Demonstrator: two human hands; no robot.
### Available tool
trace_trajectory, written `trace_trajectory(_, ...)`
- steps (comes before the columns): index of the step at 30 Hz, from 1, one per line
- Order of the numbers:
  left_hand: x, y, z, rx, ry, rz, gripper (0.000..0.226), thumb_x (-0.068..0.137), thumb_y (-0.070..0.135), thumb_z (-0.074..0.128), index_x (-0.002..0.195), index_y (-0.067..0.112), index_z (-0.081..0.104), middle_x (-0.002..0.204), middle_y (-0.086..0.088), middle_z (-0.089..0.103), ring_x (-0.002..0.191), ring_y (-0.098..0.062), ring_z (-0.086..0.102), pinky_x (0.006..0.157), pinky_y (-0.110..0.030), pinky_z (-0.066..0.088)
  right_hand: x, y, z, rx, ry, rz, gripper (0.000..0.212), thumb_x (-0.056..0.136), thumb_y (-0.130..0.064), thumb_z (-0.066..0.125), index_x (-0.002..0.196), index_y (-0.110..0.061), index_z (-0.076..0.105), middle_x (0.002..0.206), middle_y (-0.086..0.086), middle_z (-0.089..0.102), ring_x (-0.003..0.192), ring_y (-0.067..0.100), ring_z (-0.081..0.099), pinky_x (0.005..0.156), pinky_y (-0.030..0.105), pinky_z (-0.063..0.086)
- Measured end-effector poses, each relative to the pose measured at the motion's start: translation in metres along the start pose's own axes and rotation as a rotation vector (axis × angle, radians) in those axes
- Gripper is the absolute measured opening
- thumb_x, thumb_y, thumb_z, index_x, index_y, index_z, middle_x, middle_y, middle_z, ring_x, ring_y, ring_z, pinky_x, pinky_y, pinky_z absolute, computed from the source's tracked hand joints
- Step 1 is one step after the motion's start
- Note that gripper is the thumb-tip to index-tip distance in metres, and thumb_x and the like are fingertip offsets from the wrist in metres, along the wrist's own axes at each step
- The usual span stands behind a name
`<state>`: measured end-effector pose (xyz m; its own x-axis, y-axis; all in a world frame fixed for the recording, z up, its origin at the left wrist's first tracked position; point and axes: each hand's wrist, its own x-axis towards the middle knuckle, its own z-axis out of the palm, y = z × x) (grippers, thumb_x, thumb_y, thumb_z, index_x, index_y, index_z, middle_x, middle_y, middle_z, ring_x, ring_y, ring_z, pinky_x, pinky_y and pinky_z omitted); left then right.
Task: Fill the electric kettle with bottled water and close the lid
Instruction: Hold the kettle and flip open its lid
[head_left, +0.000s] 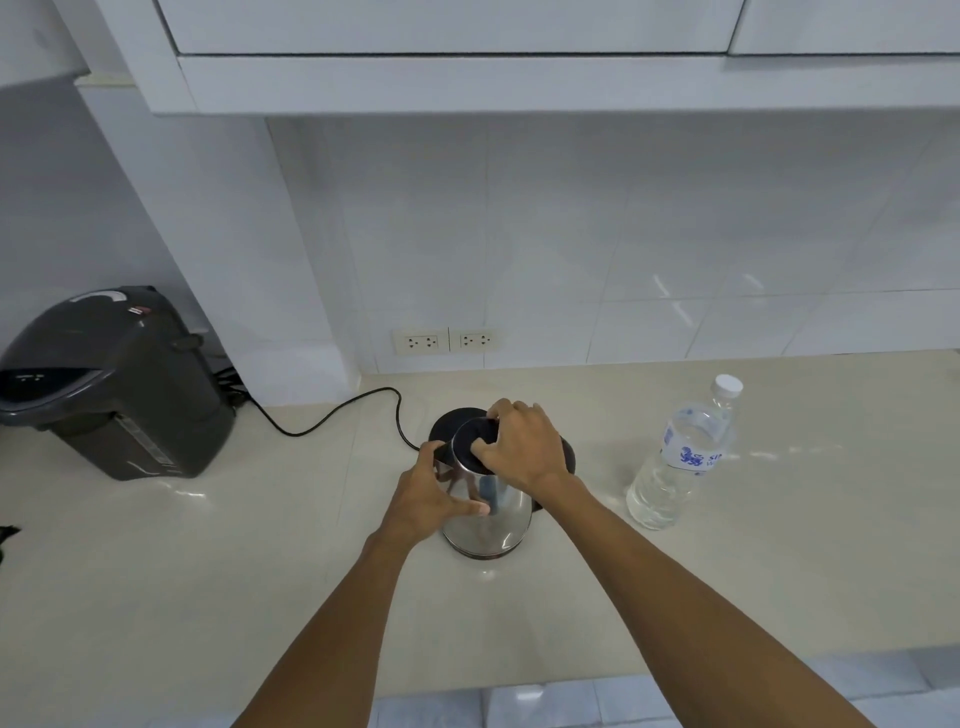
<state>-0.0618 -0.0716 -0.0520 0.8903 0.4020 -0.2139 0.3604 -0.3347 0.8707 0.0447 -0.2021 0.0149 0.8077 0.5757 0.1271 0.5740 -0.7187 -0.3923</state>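
Observation:
A shiny steel electric kettle (488, 525) with a black lid (475, 446) stands on the beige counter, in front of its round black base (451, 418). My left hand (434, 493) wraps the kettle's left side near the top. My right hand (524, 444) rests on the lid, fingers gripping its edge; the lid looks down on the kettle. A clear plastic water bottle (680, 462) with a white cap and blue label stands upright to the right, cap on, apart from both hands.
A dark grey hot-water dispenser (114, 379) sits at the far left. A black cord (332, 415) runs from it across the counter toward the kettle base. Two wall sockets (447, 341) are behind. The counter's front edge (519, 680) is near me.

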Motion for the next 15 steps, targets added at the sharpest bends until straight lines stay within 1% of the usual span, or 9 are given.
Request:
trace_trajectory(2, 0.000, 0.002, 0.000, -0.002, -0.003, -0.006, 0.107, 0.059, 0.025, 0.105, 0.146, 0.020, 0.042, 0.122, 0.006, 0.062, 0.120, -0.016, 0.060, 0.095, -0.026, 0.051, 0.001, 0.001, -0.007, 0.125, -0.055, 0.059, 0.042, 0.081, -0.036, 0.065, 0.116, -0.013, 0.063, 0.101, 0.006, 0.071, 0.096, 0.025, 0.063, 0.088, 0.037, 0.052)
trace_trajectory(4, -0.001, 0.002, 0.000, -0.004, -0.011, -0.011, 0.107, 0.060, 0.023, 0.104, 0.146, 0.018, 0.042, 0.124, 0.003, 0.061, 0.121, -0.018, 0.059, 0.096, -0.027, 0.050, 0.003, 0.007, -0.016, 0.285, -0.108, 0.142, 0.040, 0.079, -0.040, 0.063, 0.114, -0.021, 0.061, 0.101, -0.001, 0.071, 0.093, 0.021, 0.065, 0.083, 0.036, 0.055)
trace_trajectory(7, -0.003, 0.004, -0.001, -0.002, -0.005, -0.027, 0.107, 0.061, 0.020, 0.104, 0.147, 0.017, 0.041, 0.124, 0.002, 0.060, 0.123, -0.020, 0.059, 0.098, -0.028, 0.050, 0.001, 0.022, -0.033, 0.529, -0.130, 0.236, 0.036, 0.083, -0.040, 0.063, 0.117, -0.027, 0.062, 0.106, -0.006, 0.073, 0.094, 0.013, 0.068, 0.083, 0.027, 0.054)
trace_trajectory(8, -0.003, 0.005, 0.000, -0.001, 0.000, -0.036, 0.108, 0.060, 0.019, 0.104, 0.148, 0.017, 0.041, 0.123, 0.002, 0.060, 0.122, -0.020, 0.059, 0.099, -0.029, 0.051, -0.003, 0.029, -0.040, 0.576, -0.118, 0.250, 0.033, 0.086, -0.041, 0.063, 0.117, -0.028, 0.063, 0.105, -0.006, 0.074, 0.092, 0.009, 0.069, 0.079, 0.022, 0.054)
trace_trajectory(10, -0.004, 0.008, 0.000, 0.005, 0.008, -0.054, 0.114, 0.059, 0.018, 0.105, 0.151, 0.015, 0.039, 0.123, 0.001, 0.060, 0.120, -0.018, 0.058, 0.102, -0.031, 0.051, -0.012, 0.043, -0.050, 0.607, -0.077, 0.272, 0.030, 0.092, -0.044, 0.061, 0.116, -0.028, 0.066, 0.102, -0.007, 0.073, 0.091, 0.004, 0.067, 0.071, 0.014, 0.047)
trace_trajectory(11, -0.005, 0.010, 0.000, 0.010, 0.009, -0.063, 0.116, 0.059, 0.018, 0.105, 0.153, 0.014, 0.037, 0.124, 0.000, 0.060, 0.120, -0.017, 0.058, 0.103, -0.031, 0.051, -0.017, 0.051, -0.052, 0.623, -0.044, 0.293, 0.030, 0.093, -0.046, 0.060, 0.115, -0.027, 0.067, 0.104, -0.007, 0.073, 0.095, 0.006, 0.067, 0.072, 0.014, 0.045)
trace_trajectory(13, -0.006, 0.012, 0.000, 0.019, 0.011, -0.078, 0.119, 0.060, 0.017, 0.104, 0.156, 0.012, 0.034, 0.127, -0.001, 0.061, 0.120, -0.016, 0.057, 0.104, -0.030, 0.050, -0.027, 0.065, -0.051, 0.699, 0.021, 0.370, 0.034, 0.093, -0.048, 0.061, 0.116, -0.024, 0.068, 0.110, -0.008, 0.071, 0.103, 0.010, 0.064, 0.080, 0.021, 0.044)
trace_trajectory(15, -0.008, 0.013, 0.001, 0.024, 0.020, -0.084, 0.118, 0.061, 0.016, 0.104, 0.156, 0.012, 0.034, 0.125, 0.000, 0.061, 0.118, -0.015, 0.058, 0.099, -0.026, 0.048, -0.037, 0.077, -0.044, 0.788, 0.063, 0.514, 0.037, 0.090, -0.048, 0.064, 0.115, -0.021, 0.068, 0.115, -0.006, 0.069, 0.105, 0.014, 0.062, 0.084, 0.028, 0.043)
